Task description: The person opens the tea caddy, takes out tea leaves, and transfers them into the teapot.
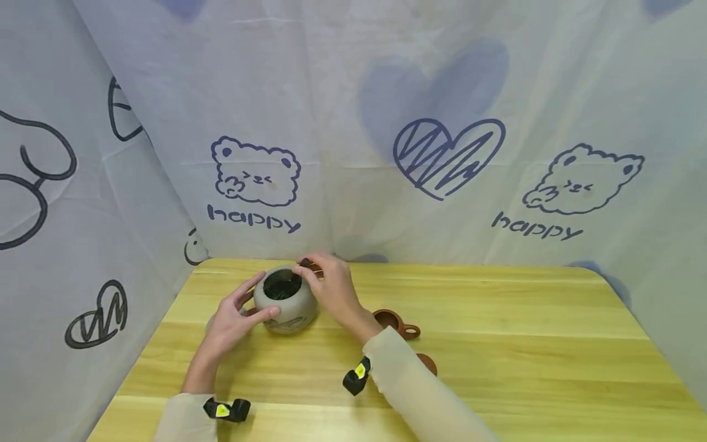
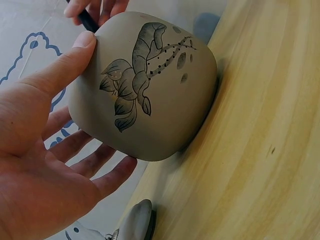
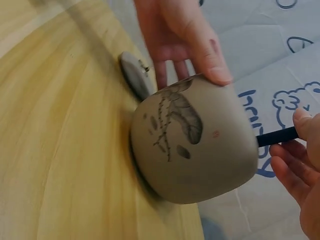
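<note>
A grey, round-bellied jar (image 1: pixel 287 316) with a painted lotus design (image 2: pixel 132 85) stands on the wooden table, its mouth uncovered. Dark leafy bits, like tea leaves (image 1: pixel 284 287), show inside. My left hand (image 1: pixel 232 316) holds the jar from the left, thumb on the near side and fingers spread around the far side. Over the right rim, my right hand (image 1: pixel 337 291) pinches the black handle (image 3: pixel 277 136) of a slim utensil. Its lower end goes into the jar's mouth and is hidden, so I cannot tell its kind.
The jar's grey lid (image 3: pixel 134 75) lies on the table left of the jar. A brown clay cup (image 1: pixel 388 318) with a side handle sits by the right forearm; a round brown piece (image 1: pixel 428 363) is partly covered by the sleeve. Printed cloth (image 1: pixel 342 209) hangs behind the table.
</note>
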Tool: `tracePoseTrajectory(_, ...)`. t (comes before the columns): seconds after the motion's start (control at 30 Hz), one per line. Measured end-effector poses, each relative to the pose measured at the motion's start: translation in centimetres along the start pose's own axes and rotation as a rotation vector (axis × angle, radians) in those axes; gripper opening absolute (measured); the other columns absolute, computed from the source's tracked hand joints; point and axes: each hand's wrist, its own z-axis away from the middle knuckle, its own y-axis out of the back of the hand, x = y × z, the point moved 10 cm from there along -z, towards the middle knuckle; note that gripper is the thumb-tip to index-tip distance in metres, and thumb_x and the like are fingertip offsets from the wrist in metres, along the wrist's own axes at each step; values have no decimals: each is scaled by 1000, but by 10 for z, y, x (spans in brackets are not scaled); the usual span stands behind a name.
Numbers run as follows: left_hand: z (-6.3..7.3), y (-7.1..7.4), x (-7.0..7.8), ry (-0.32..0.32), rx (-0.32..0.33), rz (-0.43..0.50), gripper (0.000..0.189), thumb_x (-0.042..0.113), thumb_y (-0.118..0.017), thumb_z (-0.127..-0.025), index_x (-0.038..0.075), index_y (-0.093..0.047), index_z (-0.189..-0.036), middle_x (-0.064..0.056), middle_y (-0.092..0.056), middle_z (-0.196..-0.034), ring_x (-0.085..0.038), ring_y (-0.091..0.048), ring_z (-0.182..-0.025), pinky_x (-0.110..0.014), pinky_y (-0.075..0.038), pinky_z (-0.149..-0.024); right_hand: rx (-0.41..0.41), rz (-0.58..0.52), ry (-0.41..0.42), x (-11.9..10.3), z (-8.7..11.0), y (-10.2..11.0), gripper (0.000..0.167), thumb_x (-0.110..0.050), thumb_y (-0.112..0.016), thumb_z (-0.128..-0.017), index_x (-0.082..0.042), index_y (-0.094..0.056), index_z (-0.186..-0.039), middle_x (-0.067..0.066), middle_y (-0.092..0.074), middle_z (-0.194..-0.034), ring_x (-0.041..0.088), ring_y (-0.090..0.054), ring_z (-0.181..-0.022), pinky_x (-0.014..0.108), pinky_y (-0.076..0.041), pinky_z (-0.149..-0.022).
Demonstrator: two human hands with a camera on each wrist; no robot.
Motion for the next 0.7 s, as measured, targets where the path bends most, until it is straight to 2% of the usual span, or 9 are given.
tracePoseTrajectory(0.17, 0, 0, -1, 4, -6, 1, 85, 30, -82, -90, 18, -37, -161, -15, -32, -164, -38, -32, -150, -52, -39, -115, -54, 97, 58, -3, 1, -9, 16, -21, -68, -101, -7, -75, -105, 5, -71, -100, 15, -69, -87, 17, -57, -76)
tracePoseTrajectory(0.33, 1, 1, -2, 11, -5, -6, 83, 31, -82, -90, 21, -38, -160, -15, -33, -164, -39, -33, -149, -52, -41, -113, -61, 156, 91, -5, -1, -11, 15, -21, -65, -103, -10, -74, -100, 3, -69, -94, 14, -65, -82, 25, -55, -73)
tracePoseTrajectory(0.53, 1, 1, -2, 0, -15, -1, 83, 30, -81, -92, 19, -37, -161, -13, -29, -166, -40, -30, -150, -52, -40, -114, -128, 208, 141, -8, -2, -19, 13, -20, -64, -103, -9, -71, -99, 2, -70, -93, 15, -67, -85, 29, -57, -77)
tracePoseTrajectory(0.6, 1, 0, -2, -5, -24, 1, 82, 29, -80, -93, 18, -36, -161, -13, -27, -167, -40, -28, -151, -52, -39, -114, -161, 223, 140, -7, -1, -22, 14, -20, -63, -104, -9, -70, -99, 2, -70, -94, 16, -67, -86, 29, -57, -78)
tracePoseTrajectory(0.7, 1, 0, -1, -14, -32, 12, 81, 28, -78, -94, 18, -35, -162, -12, -25, -168, -40, -26, -151, -51, -38, -115, -172, 211, 98, -1, 1, -24, 16, -21, -62, -105, -9, -71, -98, 1, -69, -89, 14, -64, -77, 25, -54, -71)
